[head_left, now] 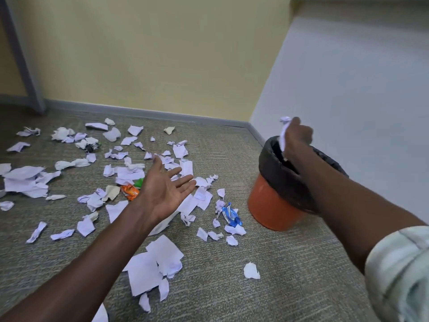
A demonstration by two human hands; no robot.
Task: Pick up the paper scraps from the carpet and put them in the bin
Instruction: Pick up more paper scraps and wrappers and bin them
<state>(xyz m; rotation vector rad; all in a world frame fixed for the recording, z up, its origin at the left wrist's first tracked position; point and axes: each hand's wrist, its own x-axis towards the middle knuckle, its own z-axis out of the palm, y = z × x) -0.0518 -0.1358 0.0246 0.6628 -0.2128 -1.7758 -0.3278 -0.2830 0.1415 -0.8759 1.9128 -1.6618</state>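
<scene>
Several white paper scraps lie scattered over the grey carpet, thickest at the left and middle. An orange bin with a black liner stands at the right near the wall corner. Above the bin's mouth, my right hand grips a white paper scrap that hangs down toward the opening. My left hand is held palm-up over the scraps in the middle, fingers spread and straight, holding nothing.
An orange wrapper, a green bit beside it and a blue wrapper lie among the papers. A yellow wall with grey skirting bounds the carpet at the back; a pale wall stands behind the bin.
</scene>
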